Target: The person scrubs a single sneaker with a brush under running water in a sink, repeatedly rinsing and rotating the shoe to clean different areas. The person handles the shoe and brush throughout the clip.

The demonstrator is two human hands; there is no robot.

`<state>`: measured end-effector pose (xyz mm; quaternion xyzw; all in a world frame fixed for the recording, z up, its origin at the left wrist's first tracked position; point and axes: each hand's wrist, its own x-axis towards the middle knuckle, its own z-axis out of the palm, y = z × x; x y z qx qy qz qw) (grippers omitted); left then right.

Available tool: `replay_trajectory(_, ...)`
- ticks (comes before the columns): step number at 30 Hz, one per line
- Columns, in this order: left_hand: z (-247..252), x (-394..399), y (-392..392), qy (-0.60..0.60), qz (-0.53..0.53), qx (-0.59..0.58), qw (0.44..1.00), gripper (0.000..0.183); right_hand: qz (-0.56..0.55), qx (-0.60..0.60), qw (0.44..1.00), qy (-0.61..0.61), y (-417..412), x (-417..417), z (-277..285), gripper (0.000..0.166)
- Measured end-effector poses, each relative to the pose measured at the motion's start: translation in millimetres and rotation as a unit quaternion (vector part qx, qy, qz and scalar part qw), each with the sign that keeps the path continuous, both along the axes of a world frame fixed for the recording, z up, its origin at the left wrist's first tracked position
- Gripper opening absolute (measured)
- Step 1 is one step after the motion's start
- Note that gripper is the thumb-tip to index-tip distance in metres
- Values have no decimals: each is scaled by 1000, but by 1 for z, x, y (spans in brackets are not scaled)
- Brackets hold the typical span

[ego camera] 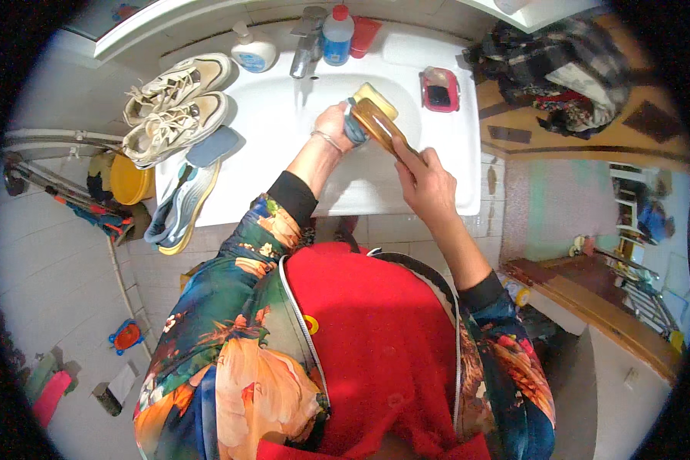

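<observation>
Over the white sink, my left hand [333,126] grips a blue-grey shoe [355,123], seen end-on, with its pale yellow sole [375,101] facing away. My right hand [428,184] holds a brown wooden-backed brush [379,123] against or just over the shoe; its bristles are hidden. At the sink's left edge lies another blue-grey shoe [187,201] with a yellow sole, a grey-blue insole [213,146] beside its upper end. Above them rest two beige lace-up sneakers [175,123], [187,83].
Along the back of the sink [253,190] stand a white pump bottle [253,52], a metal faucet [306,49], a blue bottle with a red cap [337,40] and a red cup [364,37]. A pink-rimmed container [439,90] sits at the right. Clothes [586,75] are piled beyond.
</observation>
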<state>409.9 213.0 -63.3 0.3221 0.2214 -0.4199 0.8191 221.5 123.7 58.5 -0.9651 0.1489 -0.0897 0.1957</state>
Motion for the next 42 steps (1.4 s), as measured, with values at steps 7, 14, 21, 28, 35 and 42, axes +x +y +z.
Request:
replay_trajectory(7,34,-31,-34,-62,-78,126,987,28,-76,-56,995,30,-45,47,27,32)
replay_trajectory(14,0,12,-34,11,-74,51,996,21,-72,-47,994,62,-6,-12,29,34)
replay_trajectory(21,-4,-11,-52,-34,-144,59,987,26,-93,-126,983,100,-51,60,34,32)
replay_trajectory(28,-10,-12,-18,-41,-196,27,979,26,-68,-68,981,170,7,19,45,30)
replay_trajectory(35,4,-24,-1,-49,-208,42,976,30,-122,19,986,115,-49,17,17,28)
replay_trajectory(42,12,9,-19,99,-166,-84,978,21,-39,-132,989,62,12,46,54,32)
